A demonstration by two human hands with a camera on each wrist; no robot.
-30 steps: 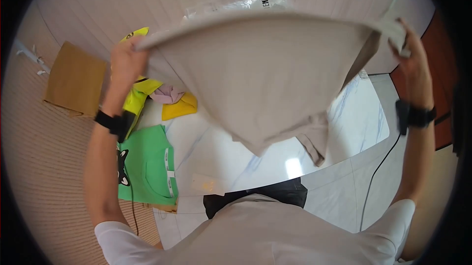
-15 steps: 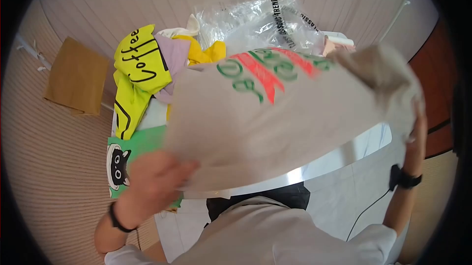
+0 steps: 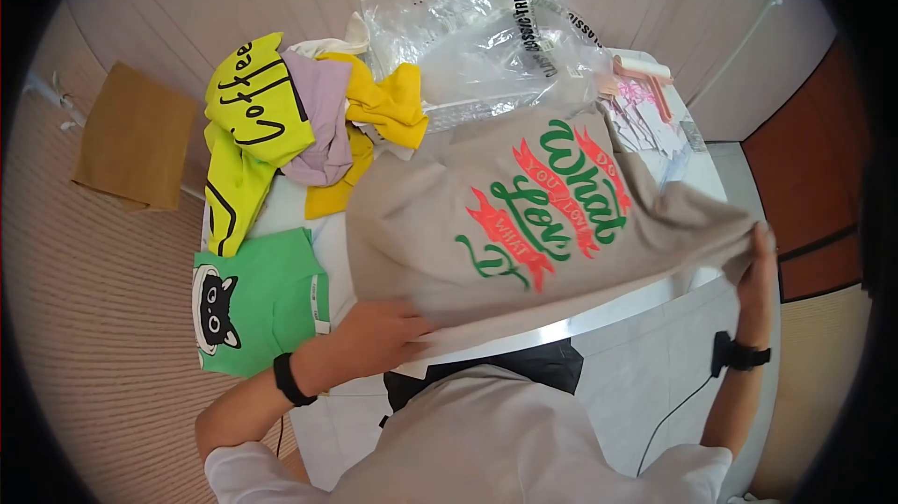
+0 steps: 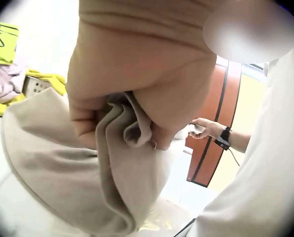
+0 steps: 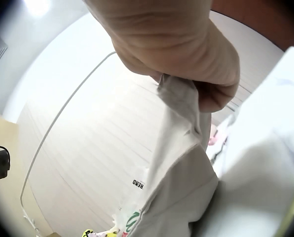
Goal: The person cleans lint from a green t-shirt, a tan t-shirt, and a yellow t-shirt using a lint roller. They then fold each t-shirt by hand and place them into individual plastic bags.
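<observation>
A beige garment (image 3: 421, 233) with green and red lettering lies across the white marbled table, print side up, its right part lifted off the surface. At its near left edge the left hand (image 3: 374, 340) grips the cloth; in the left wrist view that hand (image 4: 142, 74) pinches gathered folds of the fabric (image 4: 132, 168) between thumb and fingers. The right hand (image 3: 756, 280) holds the raised right end near the table's right side. In the right wrist view, the right hand (image 5: 181, 54) pinches a bunched corner of the beige cloth (image 5: 181, 173).
A folded green garment with a cat print (image 3: 271, 303) lies at the left. Behind it are yellow-green (image 3: 257, 121), lilac (image 3: 323, 111) and yellow (image 3: 393, 107) clothes. Clear plastic bags (image 3: 468, 46) lie at the back, white tags (image 3: 645, 121) at the back right. A brown piece (image 3: 136, 144) is far left.
The beige garment has come down from the air onto the table, turned so its lettering shows. Both hands have lowered with it, the left one moving towards the middle near the body.
</observation>
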